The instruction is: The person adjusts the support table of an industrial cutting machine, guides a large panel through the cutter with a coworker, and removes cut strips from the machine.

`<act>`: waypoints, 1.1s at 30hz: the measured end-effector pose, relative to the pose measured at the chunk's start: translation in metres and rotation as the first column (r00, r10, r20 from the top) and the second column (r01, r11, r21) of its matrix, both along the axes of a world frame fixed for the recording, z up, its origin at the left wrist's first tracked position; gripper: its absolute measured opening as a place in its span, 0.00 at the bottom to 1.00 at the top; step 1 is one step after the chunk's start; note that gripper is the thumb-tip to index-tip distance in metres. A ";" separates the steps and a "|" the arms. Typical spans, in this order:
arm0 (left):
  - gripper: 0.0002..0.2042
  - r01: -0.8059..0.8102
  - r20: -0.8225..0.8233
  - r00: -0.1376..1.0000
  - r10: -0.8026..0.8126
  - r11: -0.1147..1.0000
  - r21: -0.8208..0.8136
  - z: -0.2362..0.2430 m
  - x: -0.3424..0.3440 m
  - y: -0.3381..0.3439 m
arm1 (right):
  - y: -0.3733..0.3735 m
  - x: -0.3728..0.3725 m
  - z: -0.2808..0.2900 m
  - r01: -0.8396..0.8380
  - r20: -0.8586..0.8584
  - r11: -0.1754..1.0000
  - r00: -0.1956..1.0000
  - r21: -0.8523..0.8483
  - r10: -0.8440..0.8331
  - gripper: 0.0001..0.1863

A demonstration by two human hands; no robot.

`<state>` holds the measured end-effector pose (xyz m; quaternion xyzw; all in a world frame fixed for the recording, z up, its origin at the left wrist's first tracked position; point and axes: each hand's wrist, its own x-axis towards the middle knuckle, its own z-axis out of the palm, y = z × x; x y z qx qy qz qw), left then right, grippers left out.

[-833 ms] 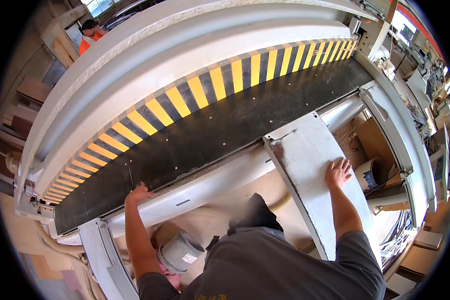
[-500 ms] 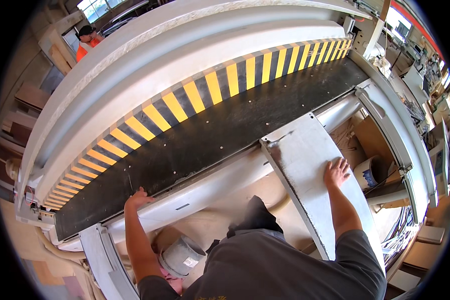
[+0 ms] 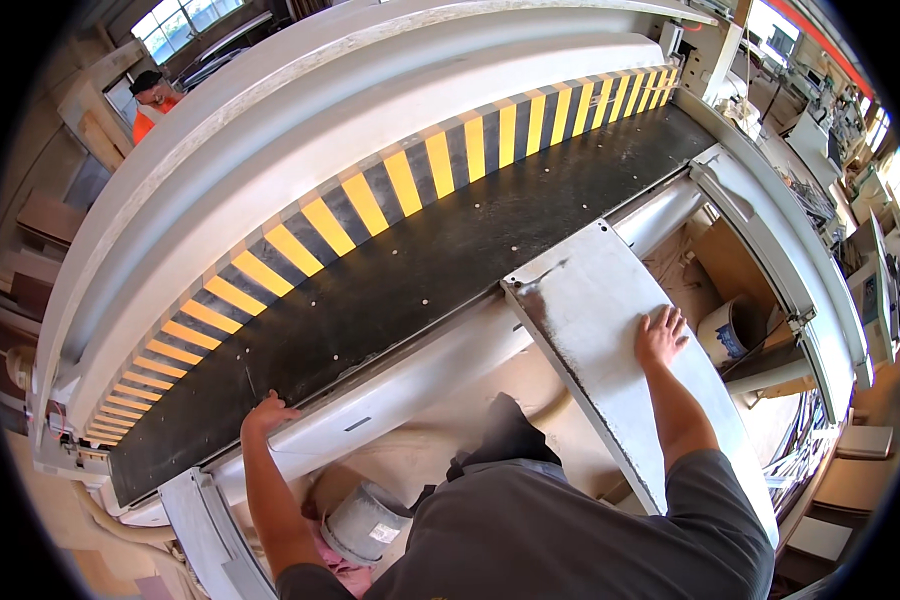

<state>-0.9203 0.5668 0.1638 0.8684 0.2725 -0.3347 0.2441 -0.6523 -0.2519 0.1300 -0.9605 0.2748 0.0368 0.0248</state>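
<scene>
My left hand (image 3: pixel 268 412) rests at the near edge of a long black machine bed (image 3: pixel 400 290), thumb and fingers apart, with nothing visible in it. The bed is dotted with small pale round spots. My right hand (image 3: pixel 661 338) lies flat on a white metal support table (image 3: pixel 600 310), fingers spread, holding nothing. This table juts from the bed toward me and has dark worn marks along its left edge. Behind the bed, a yellow and black striped strip (image 3: pixel 438 165) runs along a large white beam (image 3: pixel 370 120).
A grey bucket (image 3: pixel 365 522) stands below on the left, beside a pink cloth (image 3: pixel 342 565). Another support arm (image 3: pixel 210 525) is at lower left. On the right are a curved white rail (image 3: pixel 780 270) and a pale bucket (image 3: pixel 730 330). Someone in orange (image 3: pixel 150 105) is beyond the beam.
My view has shifted slightly, so the machine sits a little further left. Both hands keep their places on it. The person in orange has moved slightly lower and left.
</scene>
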 end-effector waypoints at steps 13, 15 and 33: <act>0.28 -0.068 -0.017 0.998 0.067 0.997 -0.028 -0.003 0.001 0.004 | -0.004 0.001 -0.007 -0.003 0.048 1.000 0.999 -0.013 0.004 0.40; 0.28 -0.076 -0.012 0.997 0.076 0.997 -0.031 -0.002 0.000 0.001 | -0.004 0.001 -0.010 -0.005 0.044 1.000 0.999 -0.009 0.005 0.40; 0.28 -0.027 -0.024 0.999 0.028 1.000 0.014 0.002 -0.002 0.000 | -0.002 0.001 -0.005 -0.001 0.034 1.000 0.999 0.001 0.001 0.40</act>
